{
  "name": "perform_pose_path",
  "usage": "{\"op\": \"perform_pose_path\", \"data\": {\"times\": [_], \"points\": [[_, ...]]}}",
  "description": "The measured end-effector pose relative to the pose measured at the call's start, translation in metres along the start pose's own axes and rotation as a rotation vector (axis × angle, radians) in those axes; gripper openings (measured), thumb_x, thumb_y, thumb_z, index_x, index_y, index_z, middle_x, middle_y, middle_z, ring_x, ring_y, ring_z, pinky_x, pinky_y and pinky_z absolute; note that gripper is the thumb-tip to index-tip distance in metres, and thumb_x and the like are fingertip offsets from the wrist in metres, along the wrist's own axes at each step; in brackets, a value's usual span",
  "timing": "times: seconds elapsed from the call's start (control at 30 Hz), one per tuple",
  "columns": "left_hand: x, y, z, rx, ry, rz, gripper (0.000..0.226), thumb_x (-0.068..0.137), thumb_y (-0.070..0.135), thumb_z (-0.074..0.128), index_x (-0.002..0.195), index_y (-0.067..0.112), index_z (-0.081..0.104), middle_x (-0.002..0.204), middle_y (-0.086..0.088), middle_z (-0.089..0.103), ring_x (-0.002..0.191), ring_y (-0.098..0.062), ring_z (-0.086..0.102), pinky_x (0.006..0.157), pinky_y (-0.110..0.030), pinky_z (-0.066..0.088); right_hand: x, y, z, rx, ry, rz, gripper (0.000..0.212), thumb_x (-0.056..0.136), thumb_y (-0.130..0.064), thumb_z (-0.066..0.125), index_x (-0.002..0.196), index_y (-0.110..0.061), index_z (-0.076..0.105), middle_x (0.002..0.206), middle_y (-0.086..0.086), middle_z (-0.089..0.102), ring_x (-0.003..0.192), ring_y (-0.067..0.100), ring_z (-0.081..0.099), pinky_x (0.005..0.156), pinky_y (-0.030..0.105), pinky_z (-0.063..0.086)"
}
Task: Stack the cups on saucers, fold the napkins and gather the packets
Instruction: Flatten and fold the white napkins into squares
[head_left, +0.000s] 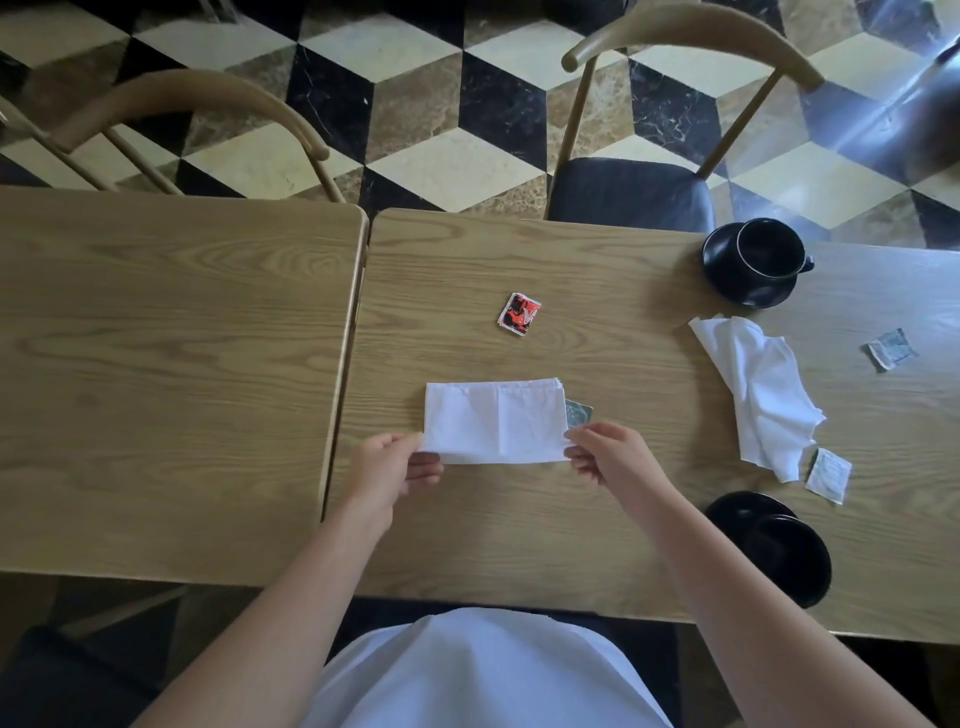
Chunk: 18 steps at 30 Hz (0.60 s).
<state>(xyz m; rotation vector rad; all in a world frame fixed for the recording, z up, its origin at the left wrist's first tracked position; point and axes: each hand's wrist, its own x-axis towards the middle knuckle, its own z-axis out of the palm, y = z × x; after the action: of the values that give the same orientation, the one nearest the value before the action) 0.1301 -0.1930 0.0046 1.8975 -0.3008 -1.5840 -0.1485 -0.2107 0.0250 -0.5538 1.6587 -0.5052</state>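
Napkin, folded (495, 429): white rectangle, long axis running left–right, lying near the middle of the right-hand wooden surface (519, 545); far long edge flat on the wood, near long edge lifted slightly. Left-hand surface (171, 374) butted against it, bare wood grain only.

Left hand (389, 475): pinched shut on the near-left corner of the folded napkin, thumb on top, fingers curled beneath. Right hand (608, 452): pinched shut on the near-right corner, same manner.

Red and black packet (518, 316): beyond the napkin, apart from it, lying flat, tilted a little clockwise. Green-grey packet (579, 413): partly tucked under the napkin's right short edge, just beside the right hand's fingertips.

Second napkin (761, 397): unfolded, crumpled, long axis diagonal from far-left to near-right, right of the folded one and well apart from it. White packet (828, 475): touching or just beside the crumpled napkin's near end; cannot tell which. Pale green packet (891, 349): further right, alone, crinkled.

Far black cup (769, 249): upright on a black saucer (724, 283) near the far edge, handle pointing right. Near black cup (789, 556): on another black saucer (737, 512) at the near edge; handle direction not discernible.
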Motion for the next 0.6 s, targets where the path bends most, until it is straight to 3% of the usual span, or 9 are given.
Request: {"op": "perform_pose_path", "data": {"times": [0.17, 0.4, 0.47, 0.6], "points": [[0.033, 0.033, 0.015, -0.032, 0.028, -0.076, 0.015, 0.091, 0.013, 0.055, 0.091, -0.001, 0.062, 0.063, -0.018, 0.072, 0.053, -0.027, 0.072, 0.045, -0.031, 0.057, 0.034, -0.030, 0.004, 0.025, -0.005, 0.070, 0.010, 0.092, -0.014, 0.064, 0.084, -0.009, 0.067, 0.066, 0.004, 0.065, 0.049, 0.012, 0.054, 0.047, 0.021, 0.044], [0.074, 0.046, 0.032, 0.096, 0.100, -0.135, 0.016, 0.091, 0.012, 0.049, 0.091, 0.000, 0.060, 0.076, -0.022, 0.071, 0.062, -0.030, 0.071, 0.058, -0.037, 0.060, 0.087, -0.043, 0.013, -0.021, 0.004, 0.191, 0.016, 0.096, -0.018, 0.059, 0.095, -0.005, 0.067, 0.061, 0.005, 0.068, 0.053, 0.017, 0.059, 0.049, 0.024, 0.052], [0.081, 0.050, 0.038, 0.086, 0.105, -0.147, 0.014, 0.090, 0.010, 0.047, 0.087, 0.002, 0.058, 0.073, -0.021, 0.068, 0.058, -0.029, 0.068, 0.054, -0.034, 0.061, 0.096, -0.043, 0.016, -0.048, 0.015, 0.191, 0.016, 0.097, -0.016, 0.057, 0.094, -0.004, 0.066, 0.057, 0.004, 0.067, 0.052, 0.018, 0.058, 0.048, 0.023, 0.052], [0.079, 0.053, 0.044, 0.170, 0.134, -0.119, 0.013, 0.091, 0.013, 0.047, 0.092, 0.005, 0.057, 0.075, -0.019, 0.069, 0.055, -0.027, 0.068, 0.058, -0.036, 0.060, 0.093, -0.043, 0.018, -0.178, 0.054, 0.133, 0.022, 0.094, -0.016, 0.050, 0.092, 0.000, 0.065, 0.073, 0.011, 0.073, 0.055, 0.019, 0.062, 0.053, 0.029, 0.056]]}}
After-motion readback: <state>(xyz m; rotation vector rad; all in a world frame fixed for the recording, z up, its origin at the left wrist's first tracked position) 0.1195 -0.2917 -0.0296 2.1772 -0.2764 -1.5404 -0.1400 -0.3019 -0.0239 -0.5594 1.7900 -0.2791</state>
